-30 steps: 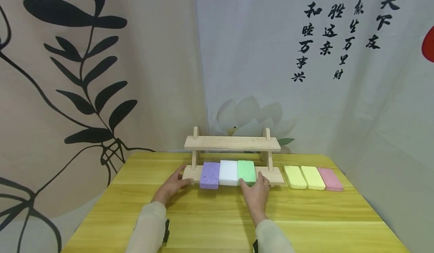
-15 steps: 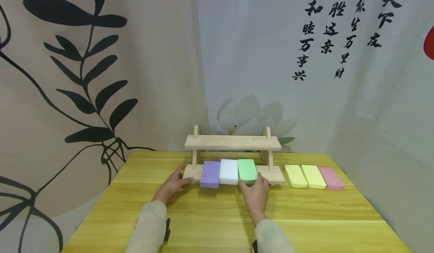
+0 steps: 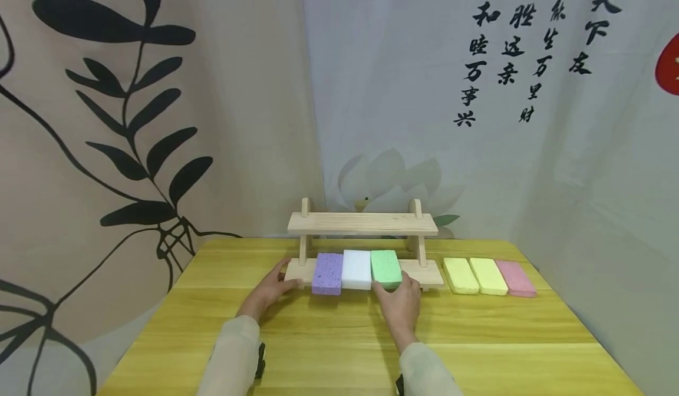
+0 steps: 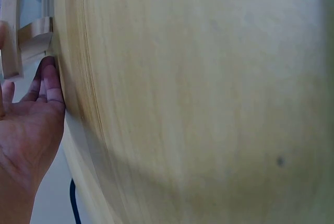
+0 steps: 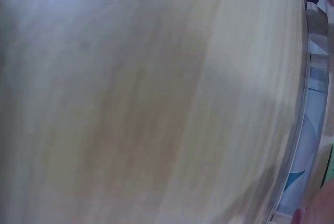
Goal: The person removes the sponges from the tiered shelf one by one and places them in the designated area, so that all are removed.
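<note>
Currently the two hands are apart, both at the wooden rack (image 3: 363, 224) on the far part of the worktop (image 3: 329, 337). The left hand (image 3: 267, 293) holds the left end of the lower shelf (image 3: 427, 273), thumb at the near edge. The right hand (image 3: 399, 304) pinches the near end of the green sponge (image 3: 385, 266) between thumb and forefinger. That sponge lies on the lower shelf, right of the white sponge (image 3: 356, 269); left of that is the purple sponge (image 3: 327, 273), its near end jutting over the shelf's edge. Right of the rack, two yellow sponges (image 3: 460, 276) and a pink sponge (image 3: 514, 279) lie side by side, pink farthest right.
</note>
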A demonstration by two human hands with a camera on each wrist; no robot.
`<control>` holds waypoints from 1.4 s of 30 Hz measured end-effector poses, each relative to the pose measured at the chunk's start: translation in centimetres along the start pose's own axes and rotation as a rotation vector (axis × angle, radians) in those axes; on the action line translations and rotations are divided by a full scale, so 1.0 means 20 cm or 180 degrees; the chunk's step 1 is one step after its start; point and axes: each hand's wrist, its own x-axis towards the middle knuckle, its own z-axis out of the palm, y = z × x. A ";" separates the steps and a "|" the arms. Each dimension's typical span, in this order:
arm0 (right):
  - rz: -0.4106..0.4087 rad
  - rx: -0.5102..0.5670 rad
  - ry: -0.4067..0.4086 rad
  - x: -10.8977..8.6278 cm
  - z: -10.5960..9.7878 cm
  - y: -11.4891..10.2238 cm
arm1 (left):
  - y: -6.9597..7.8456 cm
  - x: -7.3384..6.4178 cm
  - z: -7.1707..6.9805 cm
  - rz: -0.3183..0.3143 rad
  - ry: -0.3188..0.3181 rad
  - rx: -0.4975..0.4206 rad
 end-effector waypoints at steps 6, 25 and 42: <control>-0.0069 0.0008 0.0064 0.00 -0.02 0.02 | 0.00 0.01 0.00 0.0033 -0.0022 0.0013; -0.0113 0.0094 -0.0080 0.05 -0.30 0.16 | 0.00 0.01 0.00 0.0037 -0.0067 -0.0062; -0.0046 -0.0118 -0.0094 0.14 -0.69 0.36 | 0.00 0.03 0.00 -0.0008 -0.0062 -0.0043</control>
